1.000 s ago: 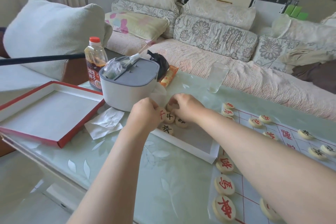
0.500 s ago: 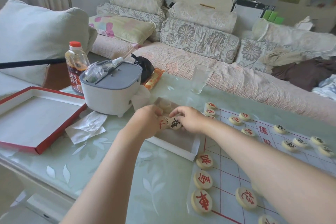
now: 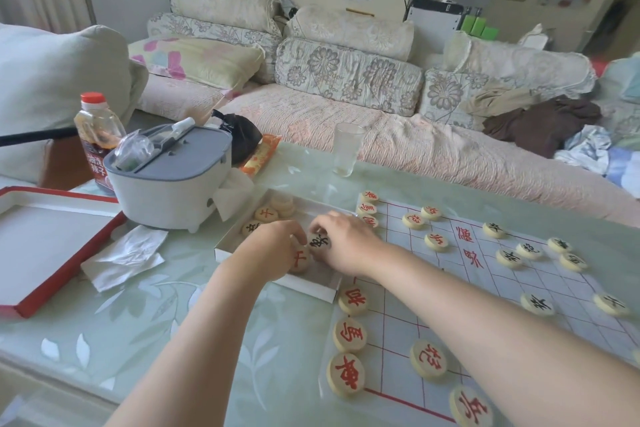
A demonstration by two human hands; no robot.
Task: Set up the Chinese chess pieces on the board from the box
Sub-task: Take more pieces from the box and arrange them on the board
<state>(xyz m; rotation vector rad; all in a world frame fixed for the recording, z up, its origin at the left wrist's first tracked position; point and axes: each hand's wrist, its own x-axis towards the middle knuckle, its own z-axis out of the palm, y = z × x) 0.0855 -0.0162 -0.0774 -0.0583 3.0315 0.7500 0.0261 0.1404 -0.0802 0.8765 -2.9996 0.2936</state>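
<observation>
The white box tray (image 3: 304, 285) lies on the glass table, left of the white chess board sheet (image 3: 398, 315) with red grid lines. Both hands are over the tray. My left hand (image 3: 273, 251) holds a round cream piece with a red character (image 3: 300, 259). My right hand (image 3: 346, 243) pinches a cream piece with a black character (image 3: 319, 241). A few more pieces (image 3: 266, 215) lie at the tray's far end. Red-character pieces (image 3: 349, 334) line the board's left edge; black-character pieces (image 3: 509, 258) sit on its right part.
A grey-and-white appliance (image 3: 173, 177) stands just behind the tray, with a sauce bottle (image 3: 98, 135) beside it. The red-rimmed box lid (image 3: 48, 246) and a crumpled tissue (image 3: 128, 255) lie to the left. A drinking glass (image 3: 347, 148) stands at the table's far edge, before a sofa.
The view has shifted left, bringing more of the board into sight. Both hands have drawn back toward the tray's near end, each holding a piece.
</observation>
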